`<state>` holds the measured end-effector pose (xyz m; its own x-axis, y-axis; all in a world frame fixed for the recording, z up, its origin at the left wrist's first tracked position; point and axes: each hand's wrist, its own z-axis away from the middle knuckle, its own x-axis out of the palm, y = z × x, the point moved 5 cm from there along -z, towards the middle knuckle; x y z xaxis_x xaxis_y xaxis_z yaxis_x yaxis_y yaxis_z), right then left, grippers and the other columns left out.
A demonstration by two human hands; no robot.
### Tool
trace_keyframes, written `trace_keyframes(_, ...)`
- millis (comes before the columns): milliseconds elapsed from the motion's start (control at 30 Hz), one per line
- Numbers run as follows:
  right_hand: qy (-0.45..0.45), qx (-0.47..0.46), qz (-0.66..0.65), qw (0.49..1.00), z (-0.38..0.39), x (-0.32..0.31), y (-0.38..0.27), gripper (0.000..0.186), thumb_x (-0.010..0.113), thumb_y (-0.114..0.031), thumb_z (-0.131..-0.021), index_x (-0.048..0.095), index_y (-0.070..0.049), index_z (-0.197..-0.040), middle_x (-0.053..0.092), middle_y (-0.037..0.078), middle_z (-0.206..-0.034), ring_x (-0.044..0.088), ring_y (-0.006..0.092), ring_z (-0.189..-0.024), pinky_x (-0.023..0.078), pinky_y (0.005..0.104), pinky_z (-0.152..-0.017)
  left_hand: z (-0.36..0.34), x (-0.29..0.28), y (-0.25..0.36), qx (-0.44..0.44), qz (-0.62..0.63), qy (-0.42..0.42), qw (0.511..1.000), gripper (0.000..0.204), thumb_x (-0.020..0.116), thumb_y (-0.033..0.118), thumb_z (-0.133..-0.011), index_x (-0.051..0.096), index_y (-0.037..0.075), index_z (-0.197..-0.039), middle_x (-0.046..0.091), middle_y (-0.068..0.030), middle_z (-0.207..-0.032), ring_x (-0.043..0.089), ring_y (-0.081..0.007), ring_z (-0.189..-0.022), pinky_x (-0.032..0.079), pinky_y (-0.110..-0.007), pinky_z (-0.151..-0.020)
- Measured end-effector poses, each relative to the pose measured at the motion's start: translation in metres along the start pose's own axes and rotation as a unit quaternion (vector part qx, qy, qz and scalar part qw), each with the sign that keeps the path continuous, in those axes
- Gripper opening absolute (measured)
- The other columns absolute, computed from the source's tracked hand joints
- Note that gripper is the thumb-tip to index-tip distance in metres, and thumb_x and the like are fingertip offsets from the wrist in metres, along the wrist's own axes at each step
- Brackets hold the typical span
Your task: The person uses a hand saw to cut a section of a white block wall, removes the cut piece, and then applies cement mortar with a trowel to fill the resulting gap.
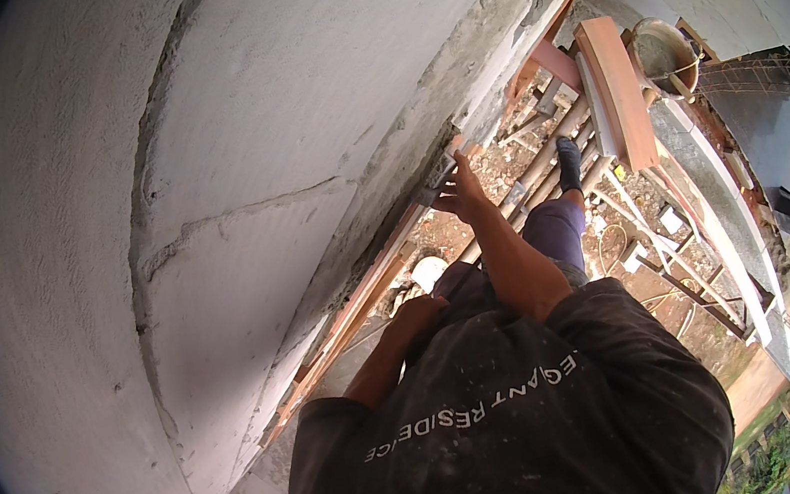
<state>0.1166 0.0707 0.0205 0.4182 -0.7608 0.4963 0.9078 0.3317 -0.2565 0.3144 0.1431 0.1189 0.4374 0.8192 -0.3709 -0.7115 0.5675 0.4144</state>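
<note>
Up high, the right hand (461, 193) clamps a grey, mortar-smeared trowel (436, 180) against rough plastered wall (230, 149).

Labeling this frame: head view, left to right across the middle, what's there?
Plastered wall → left hand low at the wall → right hand holding a trowel to the wall's edge → foot on the scaffold poles → reddish plank → mortar pan.

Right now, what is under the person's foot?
The foot in a dark sock stands on round poles. Under them lie rubble and boards; the leg hides part of it.
</note>
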Motion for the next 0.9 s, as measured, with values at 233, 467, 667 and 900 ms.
trace_keyframes(233, 0.089, -0.035, -0.025, 0.995, -0.013, 0.000, -0.011, 0.072, 0.032, -0.062, -0.091, 0.044, 0.001, -0.124, 0.057, 0.020, -0.106, 0.062, 0.0368, -0.090, 0.056, 0.0485, -0.072, -0.002, -0.003, 0.003, 0.000, -0.021, 0.002, 1.000, 0.028, 0.041, 0.023, -0.094, 0.065, 0.015, -0.104, 0.064, -0.0187, -0.097, 0.063, -0.0327, -0.094, 0.048, -0.044, -0.084)
trace_keyframes(467, 0.081, -0.050, -0.030, 0.995, -0.002, 0.012, -0.012, 0.063, 0.032, -0.057, -0.094, 0.050, -0.002, -0.118, 0.059, 0.015, -0.094, 0.061, 0.0333, -0.082, 0.057, 0.0467, -0.070, -0.006, -0.001, 0.002, 0.013, -0.021, 0.015, 1.000, 0.027, 0.041, 0.025, -0.094, 0.065, 0.015, -0.104, 0.065, -0.0178, -0.095, 0.063, -0.0331, -0.093, 0.049, -0.044, -0.083)
trace_keyframes(667, 0.126, -0.049, 0.015, 0.991, 0.006, 0.011, -0.013, 0.076, 0.036, -0.062, -0.090, 0.043, 0.003, -0.128, 0.053, 0.018, -0.111, 0.058, 0.0353, -0.092, 0.057, 0.0468, -0.067, -0.022, 0.014, -0.020, 0.016, -0.033, -0.012, 0.999, 0.030, 0.054, 0.024, -0.085, 0.060, 0.018, -0.114, 0.063, -0.0178, -0.093, 0.063, -0.0326, -0.088, 0.049, -0.043, -0.078)
trace_keyframes(900, 0.211, -0.216, 0.104, 0.948, -0.034, -0.109, -0.095, 0.072, 0.049, -0.056, -0.089, 0.045, 0.004, -0.129, 0.056, 0.020, -0.109, 0.059, 0.0311, -0.092, 0.052, 0.0404, -0.071, -0.058, -0.008, -0.004, -0.019, -0.100, -0.078, 0.992, 0.036, 0.049, 0.024, -0.087, 0.056, 0.023, -0.122, 0.064, -0.0174, -0.101, 0.063, -0.0329, -0.096, 0.048, -0.044, -0.081)
